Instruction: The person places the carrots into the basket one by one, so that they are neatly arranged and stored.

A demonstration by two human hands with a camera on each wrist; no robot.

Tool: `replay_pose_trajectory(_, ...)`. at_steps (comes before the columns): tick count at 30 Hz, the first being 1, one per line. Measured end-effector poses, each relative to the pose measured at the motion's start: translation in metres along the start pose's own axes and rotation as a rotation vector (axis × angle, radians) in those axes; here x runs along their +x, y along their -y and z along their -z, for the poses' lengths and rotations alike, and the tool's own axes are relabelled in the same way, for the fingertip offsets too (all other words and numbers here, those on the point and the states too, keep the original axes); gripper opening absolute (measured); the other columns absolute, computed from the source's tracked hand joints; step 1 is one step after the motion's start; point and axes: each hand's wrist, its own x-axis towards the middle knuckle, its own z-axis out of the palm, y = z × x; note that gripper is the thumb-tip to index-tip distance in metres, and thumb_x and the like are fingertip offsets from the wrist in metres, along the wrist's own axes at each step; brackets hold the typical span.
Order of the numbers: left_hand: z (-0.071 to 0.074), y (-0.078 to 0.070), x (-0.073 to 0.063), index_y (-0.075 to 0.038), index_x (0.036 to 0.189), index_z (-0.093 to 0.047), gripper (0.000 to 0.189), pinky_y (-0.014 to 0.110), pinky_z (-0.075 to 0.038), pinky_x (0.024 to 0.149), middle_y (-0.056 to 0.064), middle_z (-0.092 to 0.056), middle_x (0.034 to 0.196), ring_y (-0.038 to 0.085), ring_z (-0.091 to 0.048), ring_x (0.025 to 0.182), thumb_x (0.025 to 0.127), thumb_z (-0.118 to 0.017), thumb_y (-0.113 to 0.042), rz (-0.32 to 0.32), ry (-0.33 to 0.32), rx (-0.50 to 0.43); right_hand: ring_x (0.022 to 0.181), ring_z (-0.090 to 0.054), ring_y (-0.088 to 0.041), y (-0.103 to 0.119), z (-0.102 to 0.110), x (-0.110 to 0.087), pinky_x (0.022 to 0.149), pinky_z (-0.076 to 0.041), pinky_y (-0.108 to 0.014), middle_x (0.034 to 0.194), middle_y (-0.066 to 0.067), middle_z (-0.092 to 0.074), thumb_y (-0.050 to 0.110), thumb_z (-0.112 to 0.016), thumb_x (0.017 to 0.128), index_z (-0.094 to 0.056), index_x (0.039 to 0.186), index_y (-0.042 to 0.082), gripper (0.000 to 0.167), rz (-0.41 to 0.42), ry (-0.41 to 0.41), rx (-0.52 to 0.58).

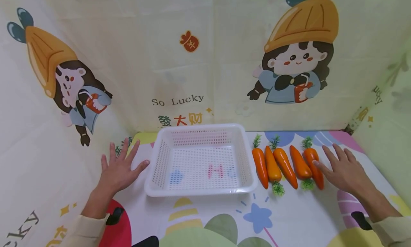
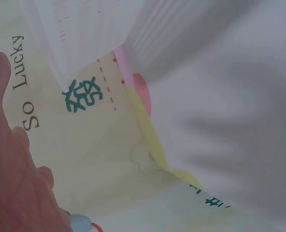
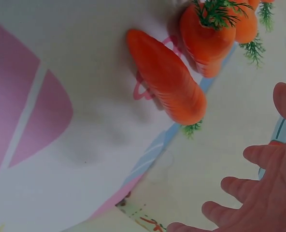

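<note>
A white plastic basket (image 1: 199, 192) with perforated walls stands on the table with nothing in it. To its left my left hand (image 1: 118, 172) hovers with fingers spread, apart from the basket; the left wrist view shows the basket's wall (image 2: 80, 34) beyond the hand. Several orange toy carrots with green tops lie in a row right of the basket, some tops pointing away, others toward me. My right hand (image 1: 348, 172) is spread beside the rightmost carrot (image 1: 314, 166), its thumb overlapping it in the head view. In the right wrist view that carrot (image 3: 167, 77) lies apart from the fingers.
The table is covered by a printed cloth (image 1: 221, 222) with colourful shapes. Cream printed curtains (image 1: 224, 72) rise behind it and on both sides, close to each hand. A dark object (image 1: 146, 241) pokes in at the bottom edge.
</note>
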Motion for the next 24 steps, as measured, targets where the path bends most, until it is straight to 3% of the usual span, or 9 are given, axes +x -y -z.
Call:
replay_pose_trajectory(10, -0.013, -0.010, 0.006, -0.020, 0.168, -0.013, 0.096, 0.086, -0.001, 0.117, 0.022, 0.001, 0.175, 0.061, 0.013, 0.155, 0.095, -0.055, -0.066, -0.018, 0.047, -0.057, 0.143, -0.008, -0.071, -0.010, -0.005, 0.000, 0.107, -0.014, -0.089, 0.160, -0.046, -0.010, 0.057, -0.046, 0.105, -0.013, 0.162, -0.004, 0.090, -0.010, 0.001, 0.040)
replay_pose_trajectory(14, -0.016, -0.013, 0.008, -0.020, 0.169, -0.013, 0.095, 0.086, -0.002, 0.116, 0.022, -0.001, 0.175, 0.062, 0.012, 0.155, 0.095, -0.055, -0.064, -0.031, 0.061, -0.096, 0.143, -0.005, -0.071, -0.013, -0.009, 0.001, 0.103, -0.016, -0.091, 0.160, -0.046, -0.007, 0.057, -0.047, 0.105, -0.014, 0.162, -0.006, 0.090, -0.028, 0.035, 0.086)
replay_pose_trajectory(24, -0.032, -0.014, 0.011, -0.032, 0.169, -0.005, 0.090, 0.086, 0.003, 0.116, 0.018, -0.001, 0.177, 0.059, 0.017, 0.156, 0.099, -0.054, -0.060, -0.016, 0.151, -0.348, 0.138, -0.020, -0.070, -0.015, -0.023, 0.011, 0.103, -0.021, -0.088, 0.158, -0.046, -0.018, 0.054, -0.048, 0.106, -0.017, 0.161, -0.008, 0.088, -0.026, 0.059, 0.188)
